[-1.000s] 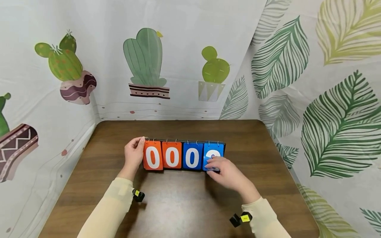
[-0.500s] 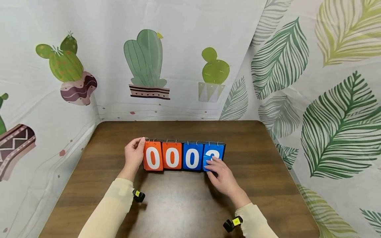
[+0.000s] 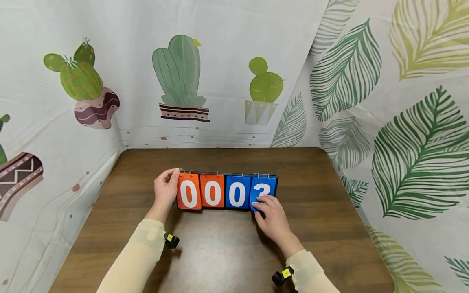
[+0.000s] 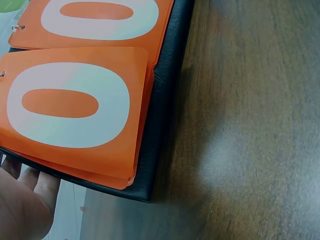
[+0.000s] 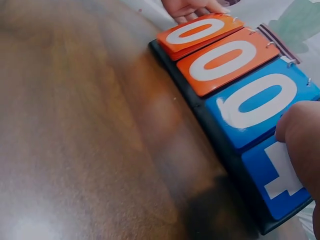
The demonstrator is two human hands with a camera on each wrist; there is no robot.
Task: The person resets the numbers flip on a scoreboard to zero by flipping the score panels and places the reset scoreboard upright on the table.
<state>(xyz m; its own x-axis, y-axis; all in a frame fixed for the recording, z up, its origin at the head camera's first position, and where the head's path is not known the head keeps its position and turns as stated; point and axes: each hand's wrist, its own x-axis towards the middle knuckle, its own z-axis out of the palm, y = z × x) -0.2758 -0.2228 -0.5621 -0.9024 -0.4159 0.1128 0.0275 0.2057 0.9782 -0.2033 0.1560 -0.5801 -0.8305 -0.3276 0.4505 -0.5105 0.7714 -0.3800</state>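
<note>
A flip scoreboard [image 3: 224, 208] with a black backing stands tilted on the table, its ringed number cards reading 0, 0 in orange and 0, 3 in blue. My left hand [image 3: 165, 191] grips its upper left corner, thumb in front; in the left wrist view several fingers [image 4: 46, 189] lie behind the backing. At the other end, my right hand [image 3: 275, 217] pinches the lower part of the rightmost blue number card [image 3: 261, 182], covering part of the 3. In the right wrist view, the thumb [image 5: 300, 132] partly hides a white numeral on a blue card [image 5: 257, 162].
The brown wooden table [image 3: 220, 252] extends around the scoreboard. Behind it hangs a white cloth printed with cacti [image 3: 179, 73], and a leaf-patterned cloth [image 3: 421, 154] hangs at the right. A small black camera [image 3: 282, 276] sits on the right wrist.
My right hand has shifted slightly left and downward along the rightmost blue card, and more of the 3 shows. My left hand has stayed at its corner.
</note>
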